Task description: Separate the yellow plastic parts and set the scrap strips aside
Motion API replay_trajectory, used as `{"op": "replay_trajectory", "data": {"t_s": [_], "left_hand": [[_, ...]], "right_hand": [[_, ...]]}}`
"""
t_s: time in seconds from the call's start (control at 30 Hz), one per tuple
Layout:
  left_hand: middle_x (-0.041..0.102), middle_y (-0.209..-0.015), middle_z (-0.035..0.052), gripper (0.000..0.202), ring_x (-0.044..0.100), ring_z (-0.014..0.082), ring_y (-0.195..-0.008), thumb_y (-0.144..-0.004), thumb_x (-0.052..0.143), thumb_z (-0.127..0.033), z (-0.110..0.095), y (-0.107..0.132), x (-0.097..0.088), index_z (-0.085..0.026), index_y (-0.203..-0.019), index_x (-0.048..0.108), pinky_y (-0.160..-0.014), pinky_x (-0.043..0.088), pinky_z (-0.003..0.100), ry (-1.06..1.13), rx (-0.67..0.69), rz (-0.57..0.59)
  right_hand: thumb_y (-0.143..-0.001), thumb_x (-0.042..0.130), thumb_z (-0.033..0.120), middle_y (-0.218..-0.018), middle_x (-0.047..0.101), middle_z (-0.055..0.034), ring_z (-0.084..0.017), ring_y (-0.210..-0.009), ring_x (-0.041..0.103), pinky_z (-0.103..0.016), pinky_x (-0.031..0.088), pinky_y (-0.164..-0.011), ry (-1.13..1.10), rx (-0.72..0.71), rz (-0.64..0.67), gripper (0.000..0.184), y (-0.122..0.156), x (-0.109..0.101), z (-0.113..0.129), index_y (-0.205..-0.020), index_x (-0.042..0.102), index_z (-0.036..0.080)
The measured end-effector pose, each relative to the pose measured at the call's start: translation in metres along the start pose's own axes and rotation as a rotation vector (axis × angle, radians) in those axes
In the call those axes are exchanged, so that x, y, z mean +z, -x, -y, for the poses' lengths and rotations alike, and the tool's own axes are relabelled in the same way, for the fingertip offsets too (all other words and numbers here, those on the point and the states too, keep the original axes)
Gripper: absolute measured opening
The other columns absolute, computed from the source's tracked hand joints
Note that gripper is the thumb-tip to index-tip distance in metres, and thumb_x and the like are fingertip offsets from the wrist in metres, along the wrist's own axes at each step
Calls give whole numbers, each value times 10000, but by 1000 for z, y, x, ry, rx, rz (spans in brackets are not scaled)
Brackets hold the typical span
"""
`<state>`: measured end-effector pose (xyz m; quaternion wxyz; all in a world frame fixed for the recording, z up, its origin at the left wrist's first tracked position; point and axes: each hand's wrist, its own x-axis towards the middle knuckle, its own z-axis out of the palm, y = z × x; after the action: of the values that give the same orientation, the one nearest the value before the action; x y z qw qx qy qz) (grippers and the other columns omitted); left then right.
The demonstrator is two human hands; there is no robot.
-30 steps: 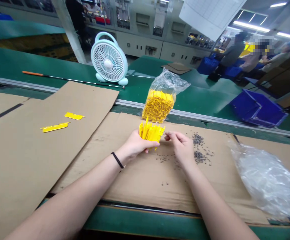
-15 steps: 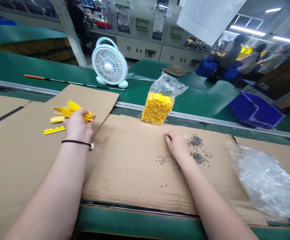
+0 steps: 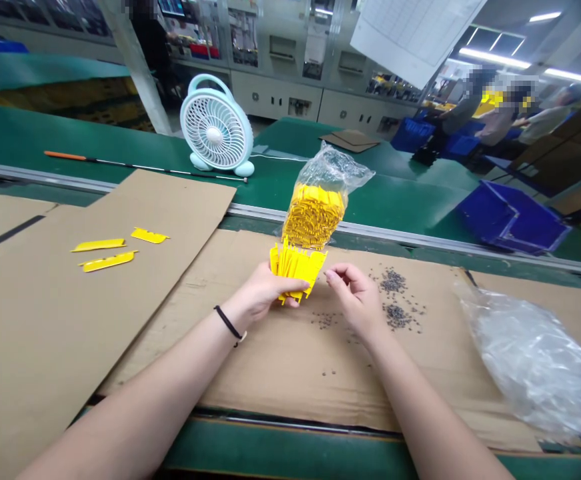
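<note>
My left hand (image 3: 267, 293) grips a fanned bundle of yellow plastic strips (image 3: 297, 268), held upright over the cardboard. Just right of the bundle, my right hand (image 3: 357, 293) has thumb and forefinger pinched together; whatever sits at the fingertips is too small to name. Small dark grey pieces (image 3: 394, 316) lie scattered in loose piles beside and below my right hand. Behind the bundle stands a clear bag (image 3: 315, 210) packed with more yellow strips. Three loose yellow strips (image 3: 109, 261) rest on the cardboard at the left.
Cardboard sheets (image 3: 250, 360) cover the bench. A crumpled clear plastic bag (image 3: 535, 360) lies at right. Beyond the metal rail are a light-blue fan (image 3: 215, 130), a thin rod with an orange handle (image 3: 65, 156) and a blue bin (image 3: 513, 217). People work in the background.
My left hand has swung right from the left cardboard with the yellow strips, now close to my right hand. Three strips stay behind there. My right hand has barely moved, still pinched.
</note>
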<state>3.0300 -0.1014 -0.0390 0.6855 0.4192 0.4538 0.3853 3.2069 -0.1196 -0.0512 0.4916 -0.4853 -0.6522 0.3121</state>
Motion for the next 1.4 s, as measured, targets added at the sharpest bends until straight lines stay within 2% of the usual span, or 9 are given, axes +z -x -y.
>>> {"op": "replay_trajectory", "data": {"t_s": [0.2, 0.37, 0.63, 0.7, 0.8, 0.9, 1.07, 1.27, 1.4], "left_hand": [[639, -769, 75, 317, 573, 119, -577, -587, 756, -133, -1, 0, 0, -69, -876, 641, -408, 472, 196, -18, -1, 30], [643, -773, 75, 334, 578, 120, -582, -582, 765, -141, 1, 0, -1, -73, -884, 641, -412, 477, 200, -17, 12, 32], [662, -777, 77, 348, 601, 139, -579, -563, 782, -160, 1, -1, 1, -87, -872, 639, -411, 500, 221, -116, 82, -19], [657, -752, 66, 322, 590, 130, -556, -568, 772, -151, -1, 0, 3, -87, -854, 640, -403, 499, 219, -173, 81, -25], [641, -702, 51, 265, 560, 109, -513, -584, 754, -148, -2, 1, 4, -86, -814, 640, -382, 476, 204, -219, 67, -9], [641, -699, 53, 263, 558, 108, -516, -595, 752, -158, 0, 1, 5, -87, -824, 644, -379, 457, 193, -171, 69, 37], [650, -741, 77, 313, 573, 117, -533, -584, 772, -170, 4, -1, 4, -76, -852, 641, -387, 455, 199, -94, 65, 23], [644, -736, 76, 307, 577, 124, -543, -602, 769, -185, 7, -1, 4, -75, -856, 636, -403, 469, 212, -111, 83, 46], [653, -794, 78, 318, 578, 120, -559, -601, 770, -184, -1, -1, 2, -89, -872, 635, -421, 473, 218, -89, 119, 53]], "right_hand": [[-864, 531, 263, -787, 627, -12, -144, -707, 529, -273, 391, -663, 154, -93, -32, 128, 0, -1, 2, -817, 631, 198], [-855, 535, 273, -791, 633, -12, -142, -695, 527, -267, 386, -643, 125, -25, 11, 136, -1, 0, 1, -815, 636, 192], [-804, 581, 336, -658, 587, 6, -119, -562, 458, -251, 362, -551, 24, 153, 77, 184, -2, 1, -6, -719, 620, 178], [-804, 582, 338, -635, 574, 12, -113, -540, 442, -248, 351, -537, 56, 150, 65, 194, -1, 1, -5, -697, 611, 179], [-822, 568, 335, -626, 562, 14, -120, -568, 465, -253, 358, -568, 141, 68, -3, 225, 1, 3, -3, -656, 589, 184], [-836, 554, 329, -653, 577, 7, -131, -610, 495, -263, 374, -608, 171, 8, -13, 228, 1, 2, -2, -658, 587, 189], [-824, 560, 324, -662, 603, -1, -141, -606, 513, -270, 392, -595, 118, 47, 39, 199, 0, 0, -3, -683, 605, 192], [-816, 570, 319, -669, 613, -4, -148, -633, 536, -268, 394, -604, 86, 64, -26, 206, 2, 5, 0, -661, 608, 190], [-841, 551, 338, -731, 649, -13, -150, -652, 549, -265, 391, -603, 74, 101, -10, 194, 0, 0, -3, -754, 644, 192]]}}
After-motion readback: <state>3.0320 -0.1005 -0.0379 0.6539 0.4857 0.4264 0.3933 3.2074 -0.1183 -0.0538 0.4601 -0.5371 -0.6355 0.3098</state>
